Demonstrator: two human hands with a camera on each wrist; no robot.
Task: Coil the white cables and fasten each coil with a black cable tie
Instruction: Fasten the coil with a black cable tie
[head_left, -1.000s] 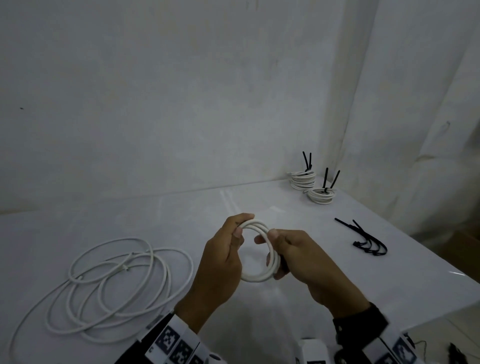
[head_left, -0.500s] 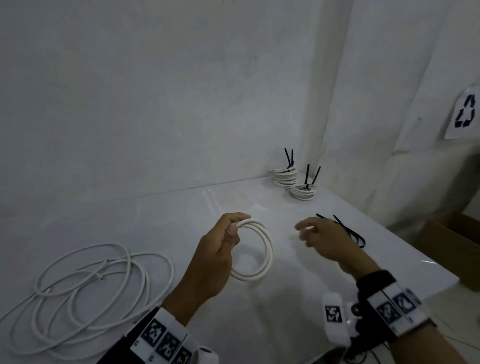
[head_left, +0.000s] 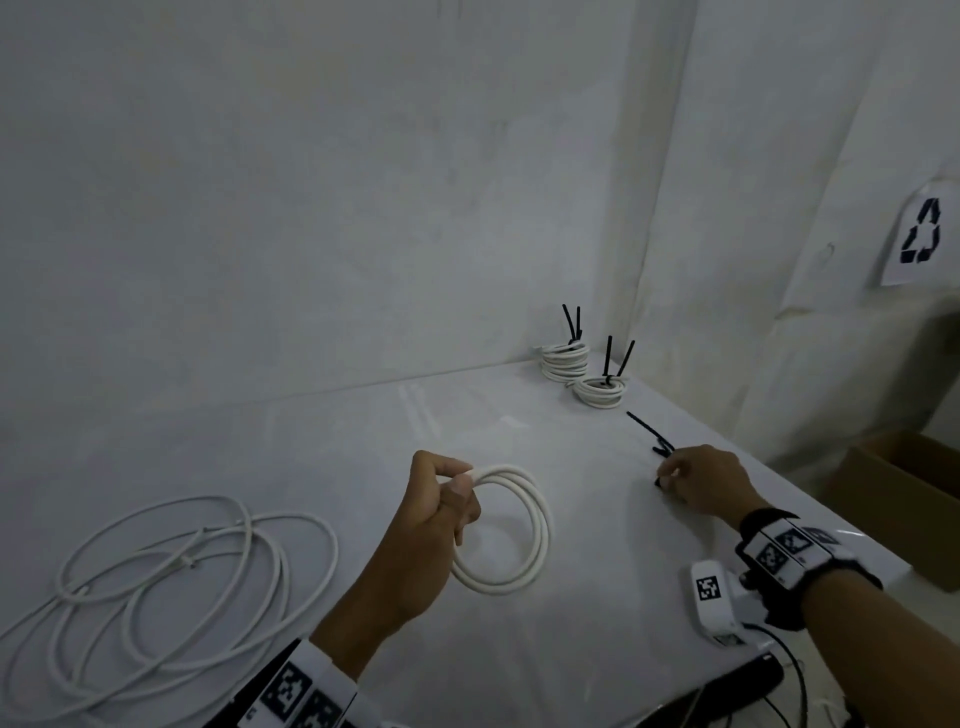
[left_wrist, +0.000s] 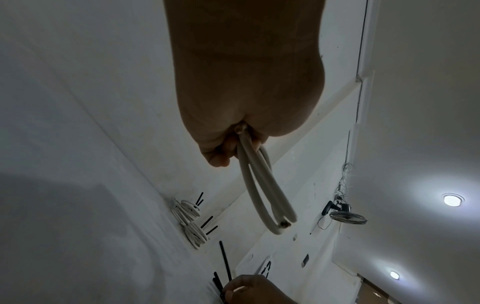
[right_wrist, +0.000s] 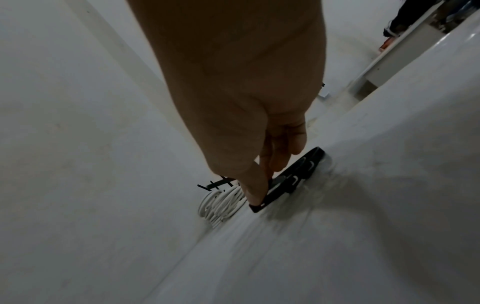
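My left hand (head_left: 441, 499) holds a small white cable coil (head_left: 540, 519) upright above the white table (head_left: 519, 649), thumb and fingers curled round its top left; the left wrist view shows the coil (left_wrist: 259, 195) hanging from the fist, one cut end visible. My right hand (head_left: 675, 475) is down on the table to the right, its thumb and fingers pinching the near end of the loose black cable ties (head_left: 649, 431). In the right wrist view the thumb tip sits on a black cable tie (right_wrist: 303, 166). A loose white cable (head_left: 156, 571) lies sprawled at the left.
Two tied coils (head_left: 566, 358) (head_left: 600, 392), black tie tails sticking up, sit in the far right corner against the wall. A cardboard box (head_left: 904, 499) stands on the floor past the table's right edge. A recycling sign (head_left: 922, 234) hangs on the right wall.
My right hand has let go of the coil and moved right and down to the black cable ties. The left hand keeps the coil, now alone.
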